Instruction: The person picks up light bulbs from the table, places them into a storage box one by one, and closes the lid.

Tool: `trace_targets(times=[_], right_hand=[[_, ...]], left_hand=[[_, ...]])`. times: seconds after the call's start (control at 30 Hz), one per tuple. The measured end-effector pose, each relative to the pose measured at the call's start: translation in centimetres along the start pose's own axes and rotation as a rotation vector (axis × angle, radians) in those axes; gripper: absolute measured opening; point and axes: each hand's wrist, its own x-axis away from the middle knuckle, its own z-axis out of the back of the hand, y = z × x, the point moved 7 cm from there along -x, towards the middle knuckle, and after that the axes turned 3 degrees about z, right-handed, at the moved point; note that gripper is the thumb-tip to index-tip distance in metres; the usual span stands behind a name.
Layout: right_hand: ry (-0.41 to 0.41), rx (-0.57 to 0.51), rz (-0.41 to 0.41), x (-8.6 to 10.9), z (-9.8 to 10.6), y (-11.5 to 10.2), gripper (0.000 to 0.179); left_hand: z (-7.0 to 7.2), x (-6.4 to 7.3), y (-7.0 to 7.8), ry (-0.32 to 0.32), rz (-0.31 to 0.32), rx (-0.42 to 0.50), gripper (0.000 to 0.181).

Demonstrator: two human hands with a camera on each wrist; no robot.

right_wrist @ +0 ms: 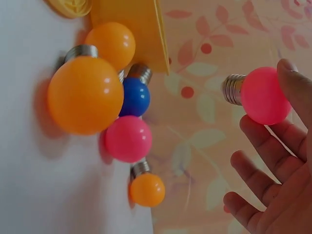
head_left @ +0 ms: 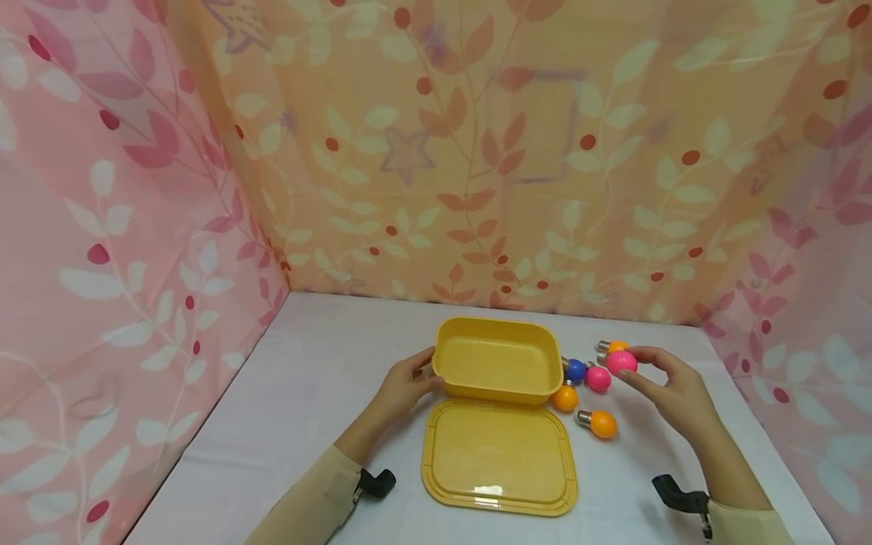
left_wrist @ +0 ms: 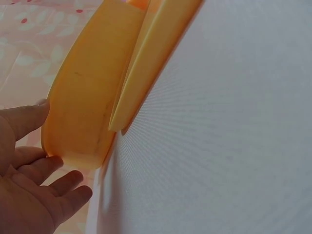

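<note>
A yellow plastic box [head_left: 500,392] stands uncovered on the table, and no bulbs show inside it. My left hand [head_left: 403,384] grips the box's left end, thumb near the front corner; in the left wrist view the thumb and index finger meet the box wall [left_wrist: 83,87] while the other fingers spread apart. My right hand [head_left: 681,397] pinches a pink light bulb [right_wrist: 265,96] by its round globe between thumb and fingertips, raised off the table, its metal screw base pointing away from the palm. Just left of that hand lie a blue bulb [head_left: 576,370] and another pink bulb [head_left: 598,379].
Flat in front of the box lies its yellow lid [head_left: 500,454]. Orange bulbs lie by the box's right corner [head_left: 565,398], nearer the front [head_left: 602,425] and behind the held bulb [head_left: 618,346]. Leaf-patterned curtains [head_left: 470,151] enclose the white table [head_left: 306,363].
</note>
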Motion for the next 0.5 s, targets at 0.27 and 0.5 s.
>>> trace_targets(times=[0.27, 0.5], right_hand=[[-0.037, -0.009, 0.101, -1.2, -0.9, -3.0, 0.066], [-0.112, 0.026, 0.159, -2.6, -1.6, -5.4, 0.070]], left_hand=[[0.0, 0.1, -0.1, -0.006, 0.011, -0.005, 0.070], [0.0, 0.3, 0.3, -0.004, 0.004, -0.010, 0.070]])
